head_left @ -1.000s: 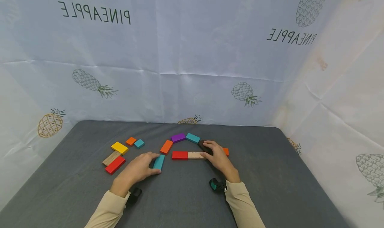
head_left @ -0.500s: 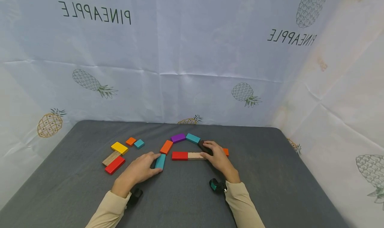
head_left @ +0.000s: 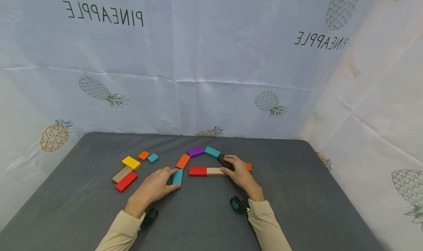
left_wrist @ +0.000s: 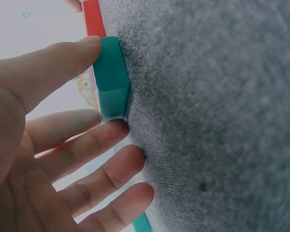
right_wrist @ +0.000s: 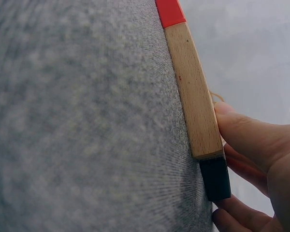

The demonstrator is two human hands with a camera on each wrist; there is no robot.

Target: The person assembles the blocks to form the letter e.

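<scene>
My left hand pinches a teal block between thumb and fingers at the near left end of a curved row of blocks. In the left wrist view, the thumb lies along one edge of this block and fingertips touch its other end. An orange block continues the curve, its near end right at the teal block. On the right side, my right hand holds a dark block between thumb and fingers, partly hidden by the hand. Its thumb lies beside a light wooden block in the right wrist view.
A purple block and another teal block top the curve. Inside it runs a straight row with a red block and, at its right end, an orange block. Several loose blocks, including a yellow one, lie at left.
The left hand has slid the teal block slightly right and turned it a little more upright, up against the orange block. The right hand stays in place.
</scene>
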